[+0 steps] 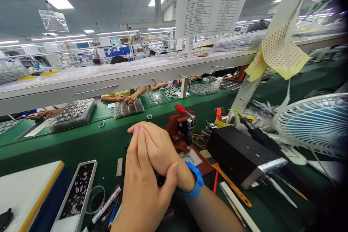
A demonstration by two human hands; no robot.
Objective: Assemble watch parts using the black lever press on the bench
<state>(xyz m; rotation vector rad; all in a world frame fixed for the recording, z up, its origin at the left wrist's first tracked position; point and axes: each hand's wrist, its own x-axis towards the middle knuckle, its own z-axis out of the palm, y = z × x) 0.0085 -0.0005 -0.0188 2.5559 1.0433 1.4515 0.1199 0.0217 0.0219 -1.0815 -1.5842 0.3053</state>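
Note:
My left hand (141, 185) is clasped over my right hand (163, 148) in the middle of the view, its fingers closed together across it and its thumb along the near side. A blue wrist strap (196, 181) circles my right wrist. The fingers of my right hand are folded in and partly covered, so anything inside them is hidden. Just beyond my hands stands a red toggle-clamp fixture (181, 128) with a red handle. Two small watch-like parts, one blue (101, 124) and one pale (149, 116), lie on the green bench farther off.
Left are a long tray of small parts (92, 174), a clear dish (95, 197) and a marker (106, 204). Right are a black box (239, 152), an orange-handled brush (233, 186) and a fan (315, 123). Co-workers' hands (132, 98) work at stacked trays (129, 108) under the shelf (136, 76).

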